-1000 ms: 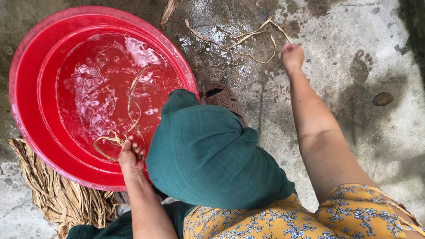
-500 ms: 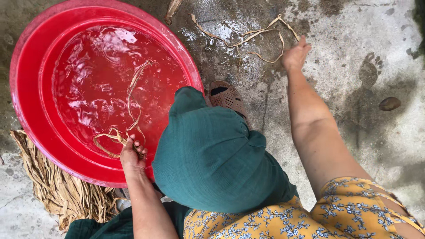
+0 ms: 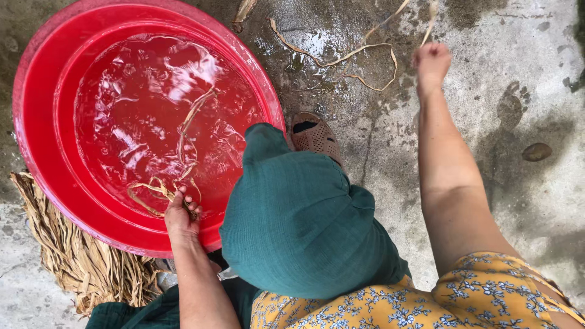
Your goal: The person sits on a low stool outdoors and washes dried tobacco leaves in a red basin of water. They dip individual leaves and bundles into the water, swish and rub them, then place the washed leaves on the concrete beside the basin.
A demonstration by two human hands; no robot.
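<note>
I take the red basin (image 3: 36, 152) as my landmark. My left hand (image 3: 180, 216) sits at its near rim, just inside the water, fingers (image 3: 190, 204) curled narrow around one end of a wet pale fibre strip (image 3: 186, 131) that runs from the hand up toward the middle of the basin. My right hand (image 3: 431, 60) is well to the right of the basin, over the wet concrete floor (image 3: 518, 73), fist closed on a long strip (image 3: 347, 58) whose loops lie on the floor just beyond the basin's far-right edge.

To do this soaking well, I judge each strip should go fully under the water and be drawn through slowly, kept flat rather than twisted, so it wets evenly and does not kink or tear. I would keep the grip light, pinching close to the end.

A heap of dry strips (image 3: 79, 256) lies on the floor touching the basin's near-left side, partly under it. A sandalled foot (image 3: 314, 137) stands just right of the basin, beside my green-trousered knee (image 3: 304, 219).
</note>
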